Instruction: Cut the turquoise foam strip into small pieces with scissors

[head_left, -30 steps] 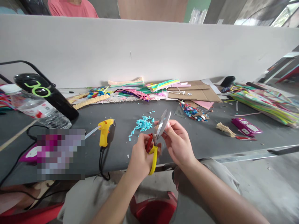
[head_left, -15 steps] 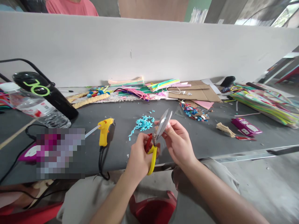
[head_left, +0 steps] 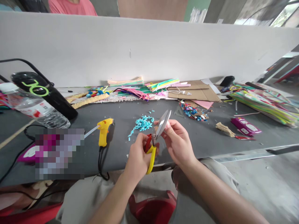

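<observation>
My left hand (head_left: 137, 155) is closed around the red and yellow handles of a pair of scissors (head_left: 151, 157), whose metal blades point up and to the right. My right hand (head_left: 177, 140) is closed beside the blades, with thumb and fingers pinched near them; what it holds, if anything, is hidden. Just beyond my left hand, a loose heap of small turquoise pieces (head_left: 143, 123) lies on the dark grey table (head_left: 121, 112). A yellow glue gun (head_left: 104, 133) with a pale glue stick lies to the left of my hands.
At left, a plastic bottle (head_left: 35, 107) and a black bottle (head_left: 56, 102) lean. Coloured strips (head_left: 263, 102) and a purple packet (head_left: 245, 127) are on the right. Cardboard (head_left: 196, 90) lies by the white partition (head_left: 140, 46). A person in pink (head_left: 72, 7) is behind it.
The scissor blades have come closer together. Both hands stay in nearly the same place, and the view has shifted very slightly.
</observation>
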### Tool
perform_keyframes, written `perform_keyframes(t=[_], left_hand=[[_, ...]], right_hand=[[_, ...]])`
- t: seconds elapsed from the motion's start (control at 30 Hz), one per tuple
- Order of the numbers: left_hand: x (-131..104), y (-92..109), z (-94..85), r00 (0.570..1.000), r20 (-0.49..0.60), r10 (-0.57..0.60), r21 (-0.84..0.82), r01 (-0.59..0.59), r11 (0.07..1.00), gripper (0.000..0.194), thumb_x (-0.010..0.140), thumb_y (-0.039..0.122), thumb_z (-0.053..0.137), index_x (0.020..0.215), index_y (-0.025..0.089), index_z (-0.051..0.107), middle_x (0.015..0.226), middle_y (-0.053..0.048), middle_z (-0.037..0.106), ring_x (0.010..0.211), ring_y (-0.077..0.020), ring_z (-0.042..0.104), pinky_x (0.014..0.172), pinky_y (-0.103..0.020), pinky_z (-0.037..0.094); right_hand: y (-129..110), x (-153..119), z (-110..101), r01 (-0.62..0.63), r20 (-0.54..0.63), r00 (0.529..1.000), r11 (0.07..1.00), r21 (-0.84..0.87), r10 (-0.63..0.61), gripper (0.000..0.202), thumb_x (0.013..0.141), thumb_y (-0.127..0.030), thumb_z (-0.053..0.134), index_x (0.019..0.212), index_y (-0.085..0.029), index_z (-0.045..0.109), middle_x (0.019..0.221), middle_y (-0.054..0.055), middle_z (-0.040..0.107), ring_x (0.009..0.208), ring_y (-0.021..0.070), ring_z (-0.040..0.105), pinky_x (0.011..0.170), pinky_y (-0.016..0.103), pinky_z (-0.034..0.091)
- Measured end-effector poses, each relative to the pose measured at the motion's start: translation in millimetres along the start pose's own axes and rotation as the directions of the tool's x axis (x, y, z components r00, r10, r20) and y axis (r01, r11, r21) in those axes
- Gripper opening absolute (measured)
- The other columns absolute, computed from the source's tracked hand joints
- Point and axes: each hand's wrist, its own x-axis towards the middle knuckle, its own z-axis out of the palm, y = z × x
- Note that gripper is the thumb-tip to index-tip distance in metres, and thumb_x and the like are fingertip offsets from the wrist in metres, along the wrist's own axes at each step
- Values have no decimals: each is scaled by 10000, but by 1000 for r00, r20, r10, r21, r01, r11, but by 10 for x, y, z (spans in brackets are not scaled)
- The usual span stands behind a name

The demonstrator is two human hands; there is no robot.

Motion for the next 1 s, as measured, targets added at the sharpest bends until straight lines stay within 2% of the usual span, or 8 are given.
perform_keyframes(t=[0.13, 0.27, 0.37, 0.57, 0.77, 0.87, 1.0], left_hand=[[0, -3, -3, 1000, -23, 13, -2, -13, 1000, 308, 724, 211, 766, 807, 218, 470, 632, 89, 517, 574, -84, 423, 560, -188, 362], [-10, 31, 17, 1000, -26, -17, -46, 15, 999, 314, 718, 215, 773, 795, 217, 468, 633, 83, 536, 580, -86, 444, 564, -186, 367], [-20, 61, 25, 1000, 5, -24, -46, 25, 999, 312, 707, 201, 776, 802, 217, 480, 647, 78, 568, 599, -92, 488, 603, -195, 395], [-31, 69, 18, 999, 50, -22, 1, 22, 1000, 320, 694, 188, 783, 814, 219, 488, 670, 74, 600, 591, -93, 506, 615, -206, 407], [-37, 103, 9, 996, 82, -21, -50, 25, 998, 326, 737, 216, 764, 776, 220, 440, 582, 101, 482, 542, -79, 406, 538, -188, 332], [-38, 170, 11, 992, 104, -65, -97, 75, 992, 335, 738, 254, 773, 751, 214, 441, 539, 101, 475, 504, -75, 397, 499, -184, 306], [-38, 249, 10, 974, 156, -165, -113, 184, 976, 334, 749, 316, 771, 682, 200, 465, 498, 69, 519, 467, -88, 459, 470, -187, 340]], right_hand=[[-9, 1, 0, 7, 3, 1000, 1000, -3, -7, 96, 934, -301, 689, 887, -220, 711, 986, 34, 760, 846, 161, 687, 794, 306, 544], [-30, 6, 12, -7, -21, 1000, 1000, -12, 7, 122, 926, -334, 697, 878, -222, 697, 940, 28, 741, 834, 165, 676, 799, 321, 546], [-44, 10, 11, -18, -36, 999, 1000, -16, 18, 131, 918, -344, 706, 875, -222, 691, 908, 20, 724, 847, 168, 671, 797, 321, 544], [-41, 6, -15, -8, -15, 1000, 999, -42, 7, 130, 928, -337, 694, 881, -217, 685, 974, 40, 743, 921, 188, 680, 831, 336, 543], [-47, 17, -27, -19, -28, 999, 999, -41, 18, 122, 926, -340, 700, 884, -226, 695, 962, 29, 746, 896, 172, 680, 844, 327, 543], [-61, 24, -25, -28, -34, 999, 999, -39, 27, 123, 927, -342, 699, 880, -229, 702, 952, 23, 745, 868, 160, 675, 838, 316, 547], [-68, 25, -17, -46, -45, 998, 998, -33, 44, 131, 930, -351, 697, 885, -228, 713, 908, 18, 734, 849, 145, 665, 822, 289, 552]])
